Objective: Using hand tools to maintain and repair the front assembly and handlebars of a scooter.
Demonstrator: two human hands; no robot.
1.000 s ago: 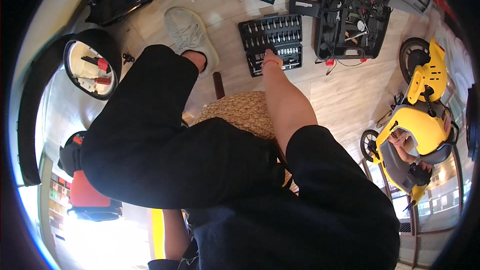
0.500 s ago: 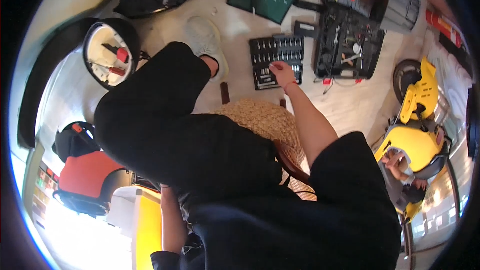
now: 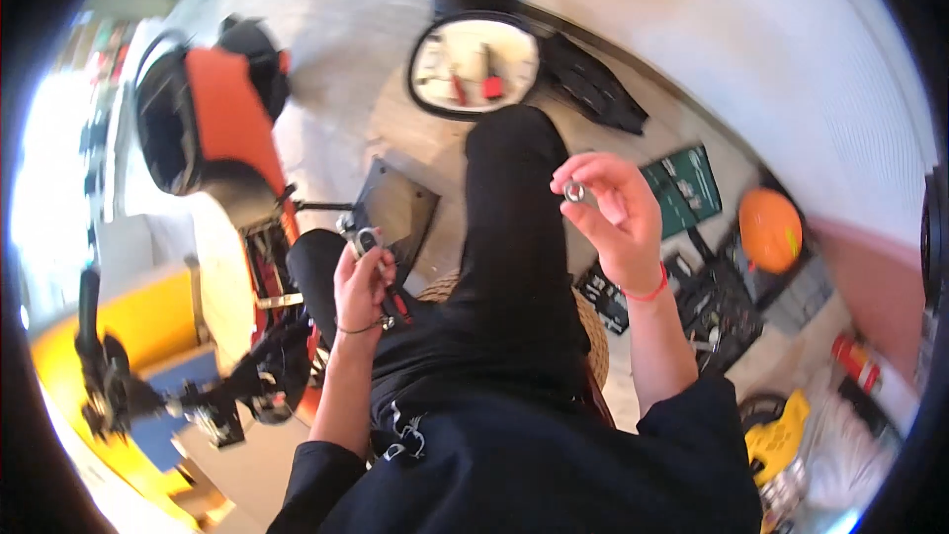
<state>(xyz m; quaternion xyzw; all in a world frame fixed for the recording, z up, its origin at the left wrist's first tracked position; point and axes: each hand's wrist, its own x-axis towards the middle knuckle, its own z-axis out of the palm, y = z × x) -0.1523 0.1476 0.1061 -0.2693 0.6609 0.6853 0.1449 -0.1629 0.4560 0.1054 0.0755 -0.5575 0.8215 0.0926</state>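
Note:
My left hand (image 3: 358,289) is closed around a ratchet wrench, above my left thigh. Its rounded metal head (image 3: 367,239) points away from me, and its red and black handle (image 3: 399,307) shows below my fingers. On the right, my right hand (image 3: 625,222) is raised beside my knee. Thumb and fingers pinch a small metal socket (image 3: 575,193), its round open end showing. The ratchet and the socket are apart. Beyond and below that hand, the black socket case (image 3: 605,299) lies on the floor, partly hidden by my arm.
A red-orange scooter (image 3: 229,104) stands at the left, its dark mechanical parts near my left arm. Ahead is a black-rimmed white tray (image 3: 455,44) with tools. A dark panel (image 3: 415,200), green tool pouch (image 3: 704,176), orange rounded shell (image 3: 771,229) and black toolbox (image 3: 727,314) lie around.
My view has swung left toward the scooter. My right hand has come up from the socket case with the socket, and my left hand with the ratchet wrench has come into view.

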